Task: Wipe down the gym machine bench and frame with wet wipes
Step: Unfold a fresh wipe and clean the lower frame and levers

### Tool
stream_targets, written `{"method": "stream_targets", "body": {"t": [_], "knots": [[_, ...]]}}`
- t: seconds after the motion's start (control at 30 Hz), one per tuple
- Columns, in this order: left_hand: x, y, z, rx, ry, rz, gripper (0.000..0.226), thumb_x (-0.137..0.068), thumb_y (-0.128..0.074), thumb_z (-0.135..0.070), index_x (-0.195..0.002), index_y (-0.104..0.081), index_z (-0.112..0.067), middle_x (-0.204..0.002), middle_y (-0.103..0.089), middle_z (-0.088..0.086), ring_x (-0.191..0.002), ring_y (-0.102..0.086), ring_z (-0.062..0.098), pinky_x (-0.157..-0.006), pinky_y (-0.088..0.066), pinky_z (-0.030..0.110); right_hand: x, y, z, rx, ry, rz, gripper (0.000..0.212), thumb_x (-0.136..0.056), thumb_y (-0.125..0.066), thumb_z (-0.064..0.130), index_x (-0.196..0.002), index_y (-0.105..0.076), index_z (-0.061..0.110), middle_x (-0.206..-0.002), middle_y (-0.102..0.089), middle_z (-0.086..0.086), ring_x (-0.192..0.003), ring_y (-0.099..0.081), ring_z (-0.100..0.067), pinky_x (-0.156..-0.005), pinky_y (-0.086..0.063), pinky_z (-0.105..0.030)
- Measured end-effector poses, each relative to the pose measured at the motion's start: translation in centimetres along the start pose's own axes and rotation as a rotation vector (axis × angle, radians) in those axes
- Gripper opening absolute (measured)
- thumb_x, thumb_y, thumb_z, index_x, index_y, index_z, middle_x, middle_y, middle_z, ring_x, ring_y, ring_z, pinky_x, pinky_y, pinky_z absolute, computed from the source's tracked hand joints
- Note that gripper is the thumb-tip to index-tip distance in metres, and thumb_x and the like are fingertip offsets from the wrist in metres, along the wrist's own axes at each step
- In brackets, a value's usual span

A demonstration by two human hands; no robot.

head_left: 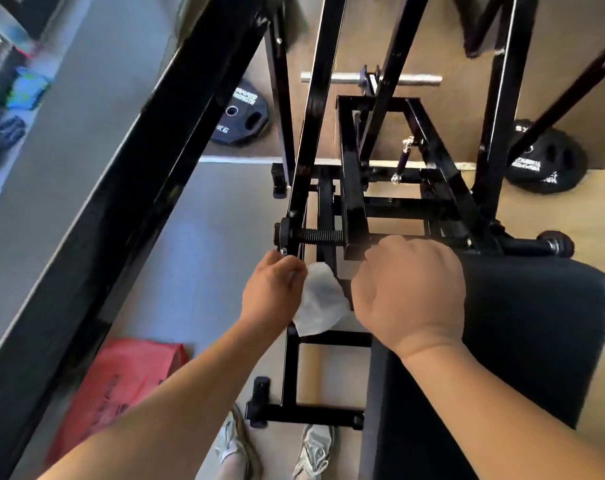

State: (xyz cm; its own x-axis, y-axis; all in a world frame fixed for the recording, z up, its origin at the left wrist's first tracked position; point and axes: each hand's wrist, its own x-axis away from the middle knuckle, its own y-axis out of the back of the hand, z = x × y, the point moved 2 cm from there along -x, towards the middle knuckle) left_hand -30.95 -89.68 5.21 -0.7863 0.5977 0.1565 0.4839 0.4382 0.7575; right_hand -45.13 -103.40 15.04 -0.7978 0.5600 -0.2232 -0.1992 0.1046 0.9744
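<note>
A white wet wipe (320, 299) hangs stretched between both hands above the machine's black steel frame (354, 188). My left hand (271, 289) pinches its upper left edge close to a threaded bolt (323, 234) on the frame. My right hand (410, 292) is closed in a fist at the wipe's right side, fingers hidden under the hand. The black padded bench (522, 334) lies to the right, under my right forearm.
A thick black upright beam (127, 188) crosses the left side. Weight plates (240, 121) (545, 162) lie on the floor beyond the frame. A red bag (121, 386) sits on the grey floor at lower left. My shoes (276, 452) stand by the frame's foot.
</note>
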Motion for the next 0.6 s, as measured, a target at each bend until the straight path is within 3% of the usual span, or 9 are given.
{"method": "stream_targets", "body": {"t": [0.2,0.4,0.5,0.6], "knots": [[-0.9,-0.9,2.5,-0.069,-0.007,-0.056,0.008,-0.094,-0.067,-0.025,-0.097,-0.075,-0.026,-0.094,-0.053,-0.006,-0.08,-0.057,0.022,-0.059,-0.042,0.029,0.3,-0.4,0.0,0.01,0.015,-0.092,0.035,-0.097,-0.04,0.032,-0.082,-0.069,0.017,-0.099,-0.068,-0.002,-0.084,-0.061,-0.03,-0.101,-0.043,-0.047],[-0.8,-0.2,3.7,0.045,-0.085,-0.101,0.023,-0.089,-0.068,-0.006,-0.108,-0.064,-0.017,-0.105,-0.057,-0.004,-0.083,-0.058,0.02,-0.074,-0.052,0.035,0.4,-0.5,0.0,0.016,0.023,-0.12,0.037,-0.097,-0.039,0.031,-0.083,-0.07,0.017,-0.099,-0.068,-0.003,-0.084,-0.061,-0.03,-0.098,-0.044,-0.047],[-1.0,0.0,3.6,-0.091,-0.336,-0.134,0.023,-0.082,-0.063,0.007,-0.091,-0.07,-0.013,-0.102,-0.063,-0.001,-0.088,-0.059,0.026,-0.069,-0.05,0.035,0.4,-0.4,0.0,0.019,0.034,-0.127,0.039,-0.098,-0.038,0.031,-0.083,-0.071,0.017,-0.095,-0.067,-0.003,-0.084,-0.06,-0.029,-0.095,-0.044,-0.046],[-1.1,-0.6,3.2,-0.245,-0.626,-0.077,0.026,-0.077,-0.053,0.001,-0.082,-0.073,-0.015,-0.09,-0.071,-0.005,-0.08,-0.06,0.028,-0.066,-0.047,0.036,0.4,-0.3,0.1,0.023,0.027,-0.107,0.04,-0.098,-0.037,0.032,-0.084,-0.071,0.017,-0.094,-0.066,-0.003,-0.084,-0.059,-0.028,-0.095,-0.043,-0.045]]}}
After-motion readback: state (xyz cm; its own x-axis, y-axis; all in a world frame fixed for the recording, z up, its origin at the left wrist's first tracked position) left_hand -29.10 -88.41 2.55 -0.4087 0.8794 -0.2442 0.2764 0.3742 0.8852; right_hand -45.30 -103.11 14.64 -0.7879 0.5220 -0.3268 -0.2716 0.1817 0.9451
